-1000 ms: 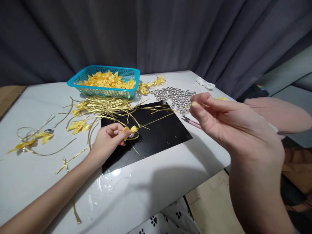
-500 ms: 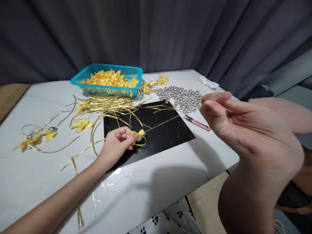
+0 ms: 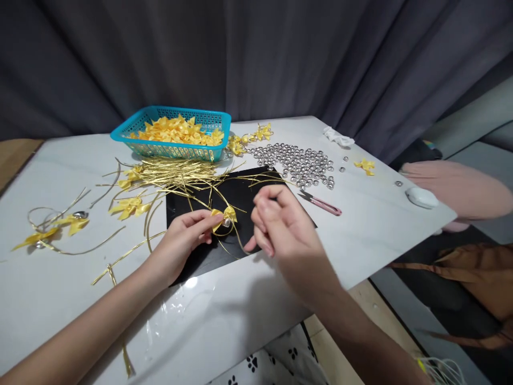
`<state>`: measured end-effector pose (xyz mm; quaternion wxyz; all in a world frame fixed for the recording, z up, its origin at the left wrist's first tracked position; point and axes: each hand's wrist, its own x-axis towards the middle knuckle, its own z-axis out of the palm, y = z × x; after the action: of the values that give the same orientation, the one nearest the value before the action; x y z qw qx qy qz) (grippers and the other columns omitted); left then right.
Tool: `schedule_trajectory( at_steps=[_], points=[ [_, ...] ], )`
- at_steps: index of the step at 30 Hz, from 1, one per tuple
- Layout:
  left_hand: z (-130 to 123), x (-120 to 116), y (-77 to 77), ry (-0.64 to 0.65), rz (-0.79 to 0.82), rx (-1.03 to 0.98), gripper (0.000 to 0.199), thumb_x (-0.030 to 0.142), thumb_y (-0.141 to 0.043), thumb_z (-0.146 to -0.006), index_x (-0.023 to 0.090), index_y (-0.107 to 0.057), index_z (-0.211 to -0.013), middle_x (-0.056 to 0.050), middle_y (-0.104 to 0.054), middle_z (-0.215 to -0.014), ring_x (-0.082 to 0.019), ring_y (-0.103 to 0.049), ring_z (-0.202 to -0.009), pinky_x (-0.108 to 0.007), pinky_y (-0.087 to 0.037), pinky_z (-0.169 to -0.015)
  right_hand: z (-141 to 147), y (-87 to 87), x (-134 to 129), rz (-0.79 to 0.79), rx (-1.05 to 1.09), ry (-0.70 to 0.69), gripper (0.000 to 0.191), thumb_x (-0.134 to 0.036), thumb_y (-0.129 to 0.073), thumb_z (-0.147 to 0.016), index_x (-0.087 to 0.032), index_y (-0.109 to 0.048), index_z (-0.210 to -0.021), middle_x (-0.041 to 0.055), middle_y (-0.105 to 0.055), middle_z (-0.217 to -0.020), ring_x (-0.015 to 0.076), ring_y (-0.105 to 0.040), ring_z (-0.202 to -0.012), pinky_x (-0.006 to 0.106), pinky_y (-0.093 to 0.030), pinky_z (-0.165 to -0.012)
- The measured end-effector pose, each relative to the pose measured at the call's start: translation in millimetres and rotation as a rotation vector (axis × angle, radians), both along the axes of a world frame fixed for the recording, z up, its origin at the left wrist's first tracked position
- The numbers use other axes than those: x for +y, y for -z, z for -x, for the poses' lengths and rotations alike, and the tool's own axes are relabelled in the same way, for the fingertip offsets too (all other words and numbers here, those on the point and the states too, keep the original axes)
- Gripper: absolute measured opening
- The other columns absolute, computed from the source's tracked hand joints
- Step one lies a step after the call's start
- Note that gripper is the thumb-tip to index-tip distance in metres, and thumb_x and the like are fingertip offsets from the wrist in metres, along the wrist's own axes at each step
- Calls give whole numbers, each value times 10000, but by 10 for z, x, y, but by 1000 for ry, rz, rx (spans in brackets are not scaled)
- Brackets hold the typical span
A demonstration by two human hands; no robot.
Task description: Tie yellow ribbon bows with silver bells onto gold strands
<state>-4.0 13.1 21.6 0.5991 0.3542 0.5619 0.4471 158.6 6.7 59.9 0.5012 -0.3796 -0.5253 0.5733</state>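
Observation:
My left hand (image 3: 192,231) pinches a yellow ribbon bow (image 3: 217,218) with a silver bead (image 3: 226,222) at its middle, just above a black mat (image 3: 192,267). A thin gold cord (image 3: 239,240) runs from the bow towards my right hand (image 3: 276,222). That hand is closed beside the bow, fingers curled round the cord; its end is hidden. Behind my hands lies a bundle of gold cords (image 3: 176,174). Yellow bows (image 3: 129,207) rest on the table to the left, and strung bows with beads (image 3: 74,222) lie farther left.
A blue basket (image 3: 168,144) full of yellow bows stands at the back. Many silver beads (image 3: 308,167) are spread to its right. Pink-handled thread snips (image 3: 320,203) lie nearby. A single bow (image 3: 364,167) and a white mouse-shaped object (image 3: 421,197) sit near the right edge.
My right hand has come down and left, from high at the right to beside the bow. The cord, stretched out before, now hangs in a slack curve. My left hand keeps hold of the bow.

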Motion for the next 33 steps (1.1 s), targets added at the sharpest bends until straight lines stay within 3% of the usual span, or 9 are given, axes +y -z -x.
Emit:
schedule_trajectory(
  at_steps=[6,13,16,19,21,24,26,28,33],
  points=[
    [-42,-73,-85,6,-10,-42,169,330,-746,-661,174,-687,-630,7,-614,-646,-104,-520,-614,-209,-429,-614,189,238,-95,-51,-109,1,62,-242,-446,-900,-210,-460,-951,-44,-539,-671,47,-393,-435,183,-435,-446],
    [-54,-110,-164,-88,20,-56,139,295,-785,-635,179,-719,-674,13,-622,-646,-74,-525,-610,-146,-457,-600,159,301,-45,-125,-209,136,80,-265,-521,-873,-187,-509,-864,9,-656,-736,65,-518,-490,201,-402,-440],
    [-64,-118,-207,-122,42,-68,151,279,-795,-619,166,-718,-683,15,-629,-645,-64,-546,-594,-132,-475,-602,89,217,-65,-232,-293,193,54,-241,-515,-879,-193,-539,-874,9,-644,-762,86,-561,-573,219,-443,-501],
    [-63,-126,-236,-136,75,-81,158,283,-791,-623,161,-714,-689,9,-650,-653,-66,-573,-594,-127,-487,-593,-50,-9,-120,-431,-336,412,49,-187,-527,-870,-212,-569,-875,37,-633,-921,141,-599,-894,292,-496,-803],
    [-58,-129,-244,-111,96,-64,172,308,-780,-637,162,-709,-693,5,-656,-652,-73,-581,-590,-124,-480,-549,-165,-198,-144,-411,-228,463,81,-205,-475,-907,-235,-544,-875,29,-615,-958,140,-599,-933,309,-492,-859],
    [-63,-136,-254,-97,119,-33,195,334,-775,-642,169,-716,-727,9,-659,-663,-72,-572,-574,-113,-450,-482,-268,-375,-133,-259,-67,272,126,-307,-389,-944,-266,-491,-882,-23,-548,-736,87,-557,-581,267,-538,-663],
    [-83,-152,-275,-112,131,-50,187,329,-778,-633,172,-718,-716,14,-652,-645,-73,-569,-568,-113,-446,-471,-244,-359,-109,-142,-14,104,112,-339,-394,-936,-265,-470,-903,-51,-501,-653,60,-452,-428,229,-511,-508],
    [-115,-180,-313,-112,141,-79,166,318,-772,-636,170,-716,-689,13,-648,-631,-80,-580,-586,-117,-457,-486,-156,-247,-87,-69,15,-65,57,-294,-454,-908,-240,-466,-895,-62,-507,-631,46,-427,-399,199,-475,-435],
    [-174,-266,-415,-118,144,-117,137,293,-771,-633,177,-732,-694,-6,-701,-694,-97,-621,-654,-127,-499,-560,43,86,-75,-199,-218,-1,59,-238,-503,-893,-190,-530,-871,-36,-554,-678,45,-515,-544,159,-438,-500]
  ],
)
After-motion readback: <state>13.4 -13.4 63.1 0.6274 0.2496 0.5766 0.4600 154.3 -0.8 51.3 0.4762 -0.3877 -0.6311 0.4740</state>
